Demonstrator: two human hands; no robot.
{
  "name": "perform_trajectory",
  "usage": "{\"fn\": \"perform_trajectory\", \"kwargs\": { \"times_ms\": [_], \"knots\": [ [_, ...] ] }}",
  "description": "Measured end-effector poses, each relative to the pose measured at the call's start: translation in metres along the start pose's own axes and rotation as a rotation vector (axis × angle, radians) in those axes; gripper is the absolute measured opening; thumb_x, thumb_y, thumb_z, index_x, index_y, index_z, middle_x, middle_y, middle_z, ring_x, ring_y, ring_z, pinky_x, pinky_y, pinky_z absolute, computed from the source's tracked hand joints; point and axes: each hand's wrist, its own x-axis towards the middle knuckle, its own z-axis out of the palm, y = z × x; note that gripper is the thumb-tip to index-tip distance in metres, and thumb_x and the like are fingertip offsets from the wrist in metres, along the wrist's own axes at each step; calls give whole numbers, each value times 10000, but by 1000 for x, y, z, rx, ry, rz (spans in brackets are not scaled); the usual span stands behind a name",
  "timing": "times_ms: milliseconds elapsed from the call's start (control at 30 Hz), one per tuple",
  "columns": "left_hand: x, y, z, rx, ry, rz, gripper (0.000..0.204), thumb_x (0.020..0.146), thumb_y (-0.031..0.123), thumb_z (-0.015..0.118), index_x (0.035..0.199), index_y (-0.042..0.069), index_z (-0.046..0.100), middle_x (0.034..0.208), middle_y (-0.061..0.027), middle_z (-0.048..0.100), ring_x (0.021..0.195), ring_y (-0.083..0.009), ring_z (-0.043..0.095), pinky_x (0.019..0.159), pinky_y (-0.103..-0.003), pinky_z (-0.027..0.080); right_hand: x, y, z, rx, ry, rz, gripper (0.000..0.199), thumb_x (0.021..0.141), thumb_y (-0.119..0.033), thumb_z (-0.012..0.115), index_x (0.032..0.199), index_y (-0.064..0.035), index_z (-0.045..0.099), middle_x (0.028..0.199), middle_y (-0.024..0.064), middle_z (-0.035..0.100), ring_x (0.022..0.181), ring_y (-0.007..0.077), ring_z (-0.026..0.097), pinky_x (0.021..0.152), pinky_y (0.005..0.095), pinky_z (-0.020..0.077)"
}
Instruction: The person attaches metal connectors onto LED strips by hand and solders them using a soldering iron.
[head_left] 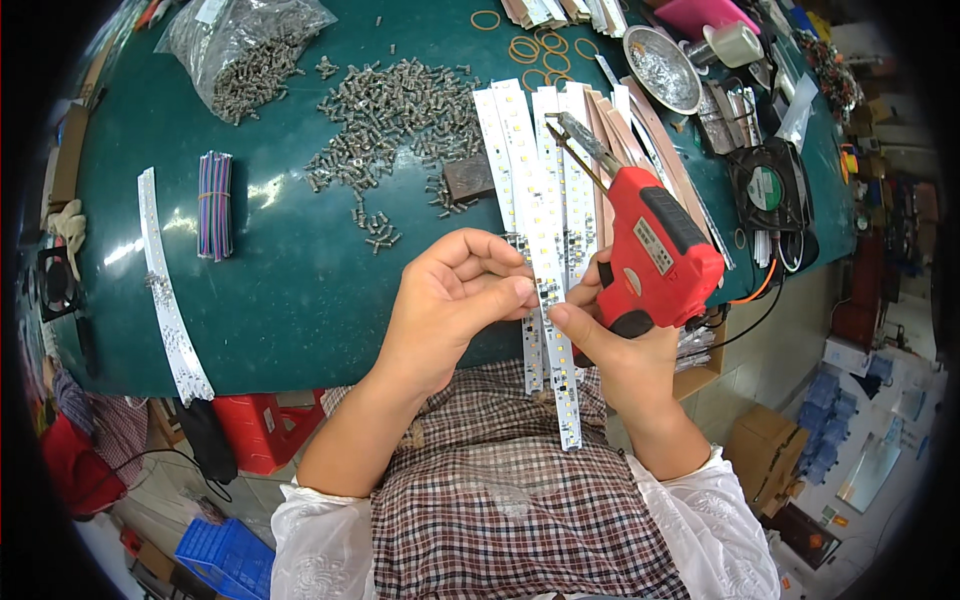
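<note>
Head: left hand (pixel 455 295) half-curled

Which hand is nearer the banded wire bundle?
Left. The left hand is right of the wire bundle; the right hand is farther right, at the red soldering gun.

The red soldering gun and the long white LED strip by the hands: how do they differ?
The soldering gun is bulky, while the LED strip is thin and flat. The gun is red with black parts; the strip is white, dotted with small yellowish chips. The gun's metal tip points up and left, whereas the strip's lower end overhangs the lap. Both are at the right hand.
</note>
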Motion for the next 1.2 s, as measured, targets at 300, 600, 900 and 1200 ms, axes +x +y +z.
{"fn": "perform_trajectory", "kwargs": {
  "times_ms": [300, 600, 900, 1200],
  "knots": [
    [1, -2, -3, 35, 6, 6, 241, 867, -10, 658, 1091, -45, 577, 984, -115, 649, 858, -149, 677, 757, -286, 584, -2, 2, 6, -66, 5, -16, 513, 775, 86, 730, 1180, 6, 428, 821, 62, 600, 708, 89, 584, 636, 223, 473],
    [4, 0, -1, 157, 96, 72, 212, 854, -20, 640, 1062, -41, 608, 942, -102, 677, 780, -121, 665, 715, -250, 565, 0, 14, 11, -10, -13, -110, 356, 795, 78, 725, 1079, 8, 521, 841, 40, 620, 706, 73, 587, 604, 209, 470],
    [22, 3, -22, 642, 346, 217, 243, 811, -36, 665, 1043, -76, 602, 909, -93, 664, 756, -98, 637, 697, -222, 535, -23, -5, -18, -322, 46, -255, 406, 878, -35, 659, 1209, -13, 424, 877, 73, 589, 775, 153, 621, 711, 324, 520],
    [24, -1, -20, 758, 369, 275, 194, 834, -47, 644, 1027, -33, 631, 941, -85, 664, 743, -90, 641, 662, -222, 530, -52, 8, -63, -615, -349, -75, 286, 937, -192, 588, 1128, -26, 457, 920, 22, 519, 696, 87, 495, 676, 262, 443]
  ]
}}
